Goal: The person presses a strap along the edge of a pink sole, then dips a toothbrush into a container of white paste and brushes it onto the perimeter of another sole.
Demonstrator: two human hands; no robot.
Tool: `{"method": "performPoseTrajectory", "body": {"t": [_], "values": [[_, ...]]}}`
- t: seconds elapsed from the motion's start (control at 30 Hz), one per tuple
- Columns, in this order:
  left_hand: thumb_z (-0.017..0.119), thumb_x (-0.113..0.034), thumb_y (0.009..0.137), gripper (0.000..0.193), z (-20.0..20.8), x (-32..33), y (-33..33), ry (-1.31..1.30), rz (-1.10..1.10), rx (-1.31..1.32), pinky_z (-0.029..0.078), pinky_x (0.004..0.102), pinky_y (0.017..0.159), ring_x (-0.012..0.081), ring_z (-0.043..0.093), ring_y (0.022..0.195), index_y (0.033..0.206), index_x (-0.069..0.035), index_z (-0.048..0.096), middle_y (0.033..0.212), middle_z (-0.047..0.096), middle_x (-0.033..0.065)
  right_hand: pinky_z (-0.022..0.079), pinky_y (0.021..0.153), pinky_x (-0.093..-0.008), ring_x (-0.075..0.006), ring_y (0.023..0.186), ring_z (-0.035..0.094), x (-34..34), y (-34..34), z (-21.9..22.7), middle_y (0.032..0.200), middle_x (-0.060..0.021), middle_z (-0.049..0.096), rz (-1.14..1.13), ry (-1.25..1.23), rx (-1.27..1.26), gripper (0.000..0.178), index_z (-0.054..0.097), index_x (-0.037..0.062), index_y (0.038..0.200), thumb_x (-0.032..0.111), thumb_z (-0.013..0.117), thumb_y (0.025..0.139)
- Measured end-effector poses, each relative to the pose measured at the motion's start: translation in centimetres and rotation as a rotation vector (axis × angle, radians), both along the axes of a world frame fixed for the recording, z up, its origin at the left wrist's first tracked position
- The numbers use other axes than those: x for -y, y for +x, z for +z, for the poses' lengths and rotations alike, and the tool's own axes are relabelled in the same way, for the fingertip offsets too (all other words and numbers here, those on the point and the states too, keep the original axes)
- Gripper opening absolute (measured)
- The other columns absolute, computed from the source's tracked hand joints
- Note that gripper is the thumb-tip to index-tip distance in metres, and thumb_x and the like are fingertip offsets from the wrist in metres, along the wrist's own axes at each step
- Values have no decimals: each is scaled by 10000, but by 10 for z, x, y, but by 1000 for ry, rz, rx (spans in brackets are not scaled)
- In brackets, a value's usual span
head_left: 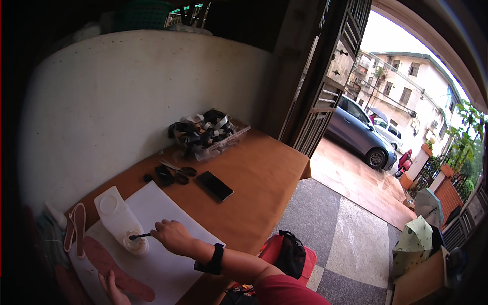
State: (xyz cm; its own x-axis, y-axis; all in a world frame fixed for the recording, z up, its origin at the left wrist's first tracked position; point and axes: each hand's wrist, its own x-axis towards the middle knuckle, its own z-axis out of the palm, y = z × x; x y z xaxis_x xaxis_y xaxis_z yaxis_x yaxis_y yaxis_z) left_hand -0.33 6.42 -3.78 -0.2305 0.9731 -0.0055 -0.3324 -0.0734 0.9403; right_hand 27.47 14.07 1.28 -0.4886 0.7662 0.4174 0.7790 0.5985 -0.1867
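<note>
My right hand [173, 237], with a dark band on its wrist, pinches the dark handle of a brush [141, 236]. The brush tip is at the mouth of a small white pot [137, 250], whose contents I cannot make out. Below and left of it, my left hand [114, 291] holds a long reddish-pink shoe insole [104, 255] by its edge. The insole lies at a slant over a white board [175, 223]. A white plastic container [116, 211] with a round recess adjoins the pot. Pale-edged pink sole pieces [78, 229] lie at the board's left edge.
On the brown-covered table [249, 178] are a black phone [215, 186], scissors [182, 175] and a clear box [223, 145] heaped with black and white straps. A pale wall [127, 91] rises behind. A red and black bag [290, 256] stands beside the table; umbrellas [414, 239] are farther right.
</note>
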Motion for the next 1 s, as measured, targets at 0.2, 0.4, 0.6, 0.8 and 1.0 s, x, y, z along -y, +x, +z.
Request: {"method": "performPoseTrajectory", "body": {"t": [0.2, 0.4, 0.6, 0.8, 1.0], "values": [[527, -273, 844, 500, 0, -1, 0, -16, 7, -7, 354, 336, 889, 217, 432, 1090, 1280, -86, 366, 1197, 433, 82, 451, 619, -361, -256, 757, 537, -1, 0, -1, 787, -90, 535, -8, -4, 8, 175, 597, 50, 895, 63, 512, 742], [534, -283, 838, 530, -2, -1, 0, -25, 24, -3, 352, 342, 898, 222, 426, 1109, 1296, -90, 351, 1211, 427, 83, 451, 611, -360, -256, 751, 539, -2, 0, -1, 776, -90, 534, -5, 11, 6, 160, 596, 53, 879, 70, 514, 742], [537, -285, 834, 539, -5, -2, -4, -35, 23, -15, 350, 347, 904, 223, 421, 1119, 1300, -91, 347, 1223, 423, 83, 452, 610, -361, -256, 751, 540, -1, -1, -2, 780, -90, 538, -5, 9, 5, 153, 597, 53, 870, 73, 515, 742], [534, -289, 837, 532, -6, -3, -4, -17, -2, -16, 350, 350, 903, 223, 421, 1120, 1298, -98, 351, 1222, 424, 78, 454, 612, -364, -257, 750, 540, -1, 1, -4, 781, -93, 538, -4, 11, -5, 156, 597, 53, 870, 73, 516, 739], [532, -286, 839, 522, -7, -3, -5, -17, 3, -7, 350, 349, 903, 222, 424, 1116, 1295, -101, 357, 1220, 427, 78, 456, 613, -366, -260, 747, 541, -3, -1, -3, 783, -95, 538, -5, 6, 15, 159, 597, 51, 872, 72, 516, 738]]}}
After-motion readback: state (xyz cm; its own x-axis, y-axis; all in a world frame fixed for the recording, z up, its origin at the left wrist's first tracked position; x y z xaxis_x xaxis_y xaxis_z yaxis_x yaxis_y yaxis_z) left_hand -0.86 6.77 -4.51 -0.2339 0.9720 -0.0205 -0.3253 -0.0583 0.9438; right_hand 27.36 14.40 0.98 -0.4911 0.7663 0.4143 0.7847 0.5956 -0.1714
